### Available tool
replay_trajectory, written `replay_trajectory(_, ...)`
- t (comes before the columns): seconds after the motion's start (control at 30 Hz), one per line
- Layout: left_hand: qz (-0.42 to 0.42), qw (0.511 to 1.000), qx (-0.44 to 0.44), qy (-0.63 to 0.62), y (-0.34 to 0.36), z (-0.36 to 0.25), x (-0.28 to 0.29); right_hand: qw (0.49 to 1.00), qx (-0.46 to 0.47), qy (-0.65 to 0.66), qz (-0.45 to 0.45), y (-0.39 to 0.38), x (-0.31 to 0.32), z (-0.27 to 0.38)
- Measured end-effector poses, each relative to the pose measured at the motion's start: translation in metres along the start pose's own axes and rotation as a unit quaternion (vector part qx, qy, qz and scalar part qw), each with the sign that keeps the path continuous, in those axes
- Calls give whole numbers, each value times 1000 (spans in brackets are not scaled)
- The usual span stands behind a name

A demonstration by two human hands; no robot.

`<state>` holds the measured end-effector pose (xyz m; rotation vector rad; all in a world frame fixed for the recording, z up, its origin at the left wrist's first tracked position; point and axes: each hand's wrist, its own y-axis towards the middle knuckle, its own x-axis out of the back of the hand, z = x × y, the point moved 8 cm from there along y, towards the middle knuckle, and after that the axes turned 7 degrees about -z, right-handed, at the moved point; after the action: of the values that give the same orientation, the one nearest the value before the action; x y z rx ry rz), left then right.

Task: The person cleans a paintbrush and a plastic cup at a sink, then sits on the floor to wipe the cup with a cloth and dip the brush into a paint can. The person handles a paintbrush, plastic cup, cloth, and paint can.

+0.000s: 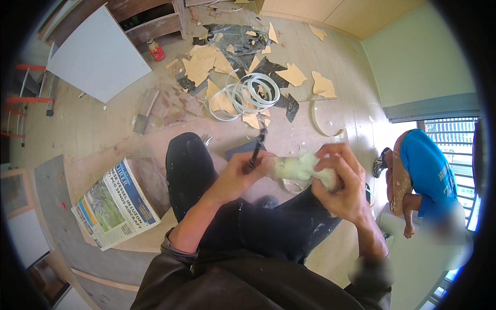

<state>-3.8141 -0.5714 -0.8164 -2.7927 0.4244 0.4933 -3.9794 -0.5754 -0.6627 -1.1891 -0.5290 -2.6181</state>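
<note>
Gripping a slim black tool [258, 144] in the fingers of the left hand [238, 173], at the left end of a pale cylinder [287, 168]; curling the fingers of the right hand [345, 182] around its crumpled end, above dark trousers [235, 227], facing a coiled white strip [249, 110].

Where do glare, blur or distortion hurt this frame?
Head view: the dark-barred window glares near white in places; head view: blur patches cover the head of the co-worker in the bright blue shirt and the wearer's dark brown right cuff; head view: straight edges bow toward the black rim; head view: the pale greenish cylindrical bundle shows with soft detail.
</note>
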Motion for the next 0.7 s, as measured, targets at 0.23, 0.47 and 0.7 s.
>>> replay_trajectory(0.23, 8, 991, 76, -106, -9, 7, -7, 992, 118, 5, 42, 3, 3, 28)
replay_trajectory(0.47, -39, 995, -95, -16, -17, -18, -11, 995, -67, 43, 55, -10, -2, 3)
replay_trajectory(0.7, -29, 991, 66, -116, -12, -5, 2, 996, 36, -64, 47, -20, -21, 20)
